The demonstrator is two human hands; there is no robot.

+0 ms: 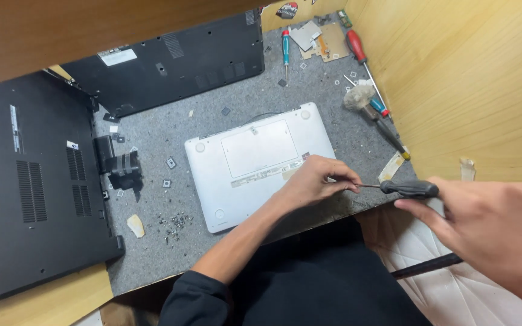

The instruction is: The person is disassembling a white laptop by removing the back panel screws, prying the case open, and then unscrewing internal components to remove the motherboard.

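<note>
A white laptop (pixel 255 163) lies bottom-up on the grey felt mat (pixel 152 241). My left hand (pixel 315 181) rests on its right front corner, fingertips pinched around the thin shaft of a screwdriver. My right hand (pixel 490 232) grips the black handle of that screwdriver (pixel 409 188), held level and pointing left toward the laptop's right edge. The tip is hidden under my left fingers.
Two black laptop bases (pixel 25 187) (pixel 176 60) lie at left and back. A pile of small screws (pixel 173 223) sits near the front. Several screwdrivers (pixel 357 48), a brush (pixel 360 96) and a small circuit board (pixel 315 39) lie at back right. A wooden wall (pixel 466 78) bounds the right.
</note>
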